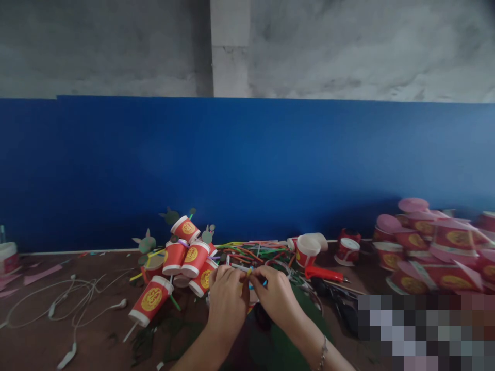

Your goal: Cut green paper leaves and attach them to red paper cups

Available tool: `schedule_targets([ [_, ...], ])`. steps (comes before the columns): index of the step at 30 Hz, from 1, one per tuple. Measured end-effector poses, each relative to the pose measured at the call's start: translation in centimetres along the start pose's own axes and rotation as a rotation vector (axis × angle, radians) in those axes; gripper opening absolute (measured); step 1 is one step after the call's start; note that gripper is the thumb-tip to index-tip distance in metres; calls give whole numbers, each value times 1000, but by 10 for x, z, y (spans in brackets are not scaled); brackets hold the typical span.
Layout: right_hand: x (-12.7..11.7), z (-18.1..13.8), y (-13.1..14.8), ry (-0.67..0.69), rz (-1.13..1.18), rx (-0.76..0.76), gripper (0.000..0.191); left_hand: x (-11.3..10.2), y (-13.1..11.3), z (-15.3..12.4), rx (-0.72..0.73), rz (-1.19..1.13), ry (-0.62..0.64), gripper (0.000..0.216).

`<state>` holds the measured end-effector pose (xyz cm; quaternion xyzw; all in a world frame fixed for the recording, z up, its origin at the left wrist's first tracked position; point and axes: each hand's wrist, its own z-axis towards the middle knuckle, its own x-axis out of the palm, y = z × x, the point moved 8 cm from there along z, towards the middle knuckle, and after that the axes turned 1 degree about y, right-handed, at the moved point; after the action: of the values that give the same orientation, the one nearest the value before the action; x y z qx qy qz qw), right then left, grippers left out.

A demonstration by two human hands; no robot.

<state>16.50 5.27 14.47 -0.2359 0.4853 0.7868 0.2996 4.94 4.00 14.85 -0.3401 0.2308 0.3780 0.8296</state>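
Observation:
My left hand (229,296) and my right hand (276,293) meet at the middle front of the table, fingertips pinched close together. Between them shows a small yellow piece (249,271), too small to name. A pale stick-like thing (237,267) sticks out above my left fingers. Just left of my left hand lies a pile of red-and-white paper cups (195,258) with straws through some of them. Grey-green paper rabbit heads (147,242) stand among these cups. Behind both hands, loose coloured straws (247,250) are spread out. My fingers partly hide what lies beneath them.
White earphones (71,353) with tangled cable lie at left. Right of my hands are a paper cup (308,250), a red-handled tool (325,273) and black scissor-like handles (348,314). Cups with pink paper (452,252) are heaped far right. A blue panel (247,170) stands behind the table.

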Motion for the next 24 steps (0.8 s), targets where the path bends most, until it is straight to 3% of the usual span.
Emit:
schedule_targets([
  [7,1,-2,4,23,-13,-9,18,1,-2,-5,46,30,-6,9],
  [24,3,-5,2,-16,-83,37,15,8,-9,-8,18,75,142,15],
])
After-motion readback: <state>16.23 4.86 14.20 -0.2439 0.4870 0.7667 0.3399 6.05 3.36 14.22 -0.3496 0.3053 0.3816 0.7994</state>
